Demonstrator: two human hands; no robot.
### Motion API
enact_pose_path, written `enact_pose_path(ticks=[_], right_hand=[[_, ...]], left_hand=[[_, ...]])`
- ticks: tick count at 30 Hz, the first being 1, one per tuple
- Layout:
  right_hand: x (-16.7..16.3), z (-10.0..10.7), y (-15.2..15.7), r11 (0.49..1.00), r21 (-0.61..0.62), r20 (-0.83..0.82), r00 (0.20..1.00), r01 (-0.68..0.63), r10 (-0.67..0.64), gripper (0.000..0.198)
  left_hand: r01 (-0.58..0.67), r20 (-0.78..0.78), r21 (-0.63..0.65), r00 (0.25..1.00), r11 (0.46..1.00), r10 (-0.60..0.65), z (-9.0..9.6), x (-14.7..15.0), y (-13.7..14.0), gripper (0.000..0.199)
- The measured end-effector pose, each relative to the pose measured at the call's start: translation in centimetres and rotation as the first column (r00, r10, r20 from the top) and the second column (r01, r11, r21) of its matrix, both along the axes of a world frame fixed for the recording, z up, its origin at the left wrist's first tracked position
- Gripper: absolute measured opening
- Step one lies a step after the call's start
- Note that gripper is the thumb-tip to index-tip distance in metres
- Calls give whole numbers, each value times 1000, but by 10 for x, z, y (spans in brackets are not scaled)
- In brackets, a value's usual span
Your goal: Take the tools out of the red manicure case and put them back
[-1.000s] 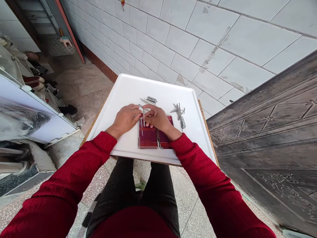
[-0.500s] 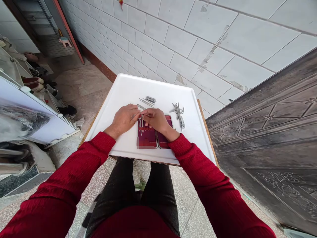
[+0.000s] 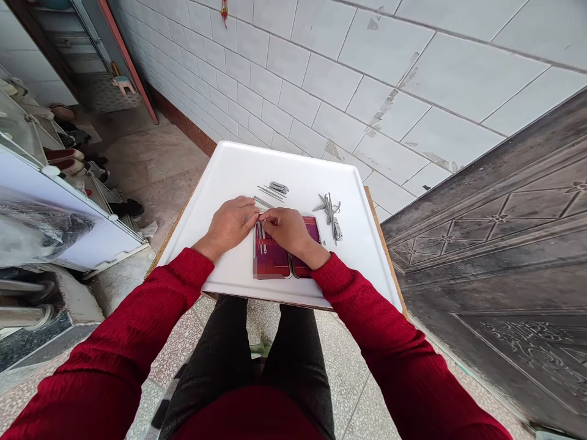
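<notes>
The open, rectangular dark-red case [image 3: 277, 258] already holds slim silver tools [image 3: 265, 245], loose silver metal implements [image 3: 278, 187] remain beyond and right of it, and left hand [image 3: 232, 225] and right hand [image 3: 290, 232] pinch at its far edge, grip unclear.

Seemingly a home entryway — shoes [image 3: 68, 166] on a rack [image 3: 98, 235], tiled wall [image 3: 293, 79], ornate dark panel [image 3: 509, 244].

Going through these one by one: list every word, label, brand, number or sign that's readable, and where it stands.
No readable text.
Red case: lower left corner pixelated; any print is unreadable.
Metal tools: too small to read any marking.
Dark door panel: raised ornament, no legible letters.
</notes>
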State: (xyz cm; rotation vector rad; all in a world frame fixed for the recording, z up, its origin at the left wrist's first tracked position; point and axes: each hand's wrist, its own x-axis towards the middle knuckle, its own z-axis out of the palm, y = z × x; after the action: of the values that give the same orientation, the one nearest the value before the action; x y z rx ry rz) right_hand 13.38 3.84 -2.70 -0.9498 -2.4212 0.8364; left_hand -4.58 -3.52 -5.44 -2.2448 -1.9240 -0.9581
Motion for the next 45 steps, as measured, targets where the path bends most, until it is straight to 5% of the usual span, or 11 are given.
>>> enact_pose_path(ticks=[7, 13, 24, 32, 45], right_hand=[[1, 2, 3, 1000, -23, -10, 1000, 10, -10, 17], [10, 3, 24, 990, -22, -90, 986, 141, -142, 16], [20, 0, 42, 956, 104, -14, 962, 273, -273, 20], [20, 3, 39, 957, 169, 66, 966, 235, -249, 24], [13, 6, 29, 968, 250, 164, 986, -4, -38, 22]], left_hand=[[8, -7, 9, 1000, 1000, -8, -1, -1, 0, 29], [2, -1, 15, 1000, 1000, -2, -2, -1, 0, 31], [-42, 38, 2, 998, 999, 42, -1, 2, -1, 30], [-66, 37, -23, 997, 998, 67, -5, -2, 0, 34], [-30, -34, -29, 999, 999, 29, -4, -2, 1, 35]])
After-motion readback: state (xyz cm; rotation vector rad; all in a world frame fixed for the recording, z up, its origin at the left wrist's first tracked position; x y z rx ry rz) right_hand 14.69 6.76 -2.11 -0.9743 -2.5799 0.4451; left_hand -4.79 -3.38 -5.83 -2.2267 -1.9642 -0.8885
